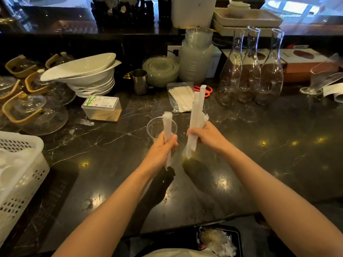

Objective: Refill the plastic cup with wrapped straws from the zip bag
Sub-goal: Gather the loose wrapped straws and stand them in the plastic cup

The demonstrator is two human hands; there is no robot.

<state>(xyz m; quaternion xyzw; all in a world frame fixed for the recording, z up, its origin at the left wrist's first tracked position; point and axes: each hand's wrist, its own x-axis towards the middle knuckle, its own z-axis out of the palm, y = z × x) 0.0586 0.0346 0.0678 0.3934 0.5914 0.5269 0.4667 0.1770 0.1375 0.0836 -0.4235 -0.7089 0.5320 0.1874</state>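
Café bar: marble counter [241,145], glass carafes [250,71], stacked bowls [89,75].

A dark marble counter [259,154] mirrors small ceiling lights, bright windows [297,6] beyond a raised ledge [74,32]

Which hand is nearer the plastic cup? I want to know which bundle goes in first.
Left. The left hand holds its wrapped straws right in front of the plastic cup, overlapping it. The right hand holds its bundle off to the cup's right.
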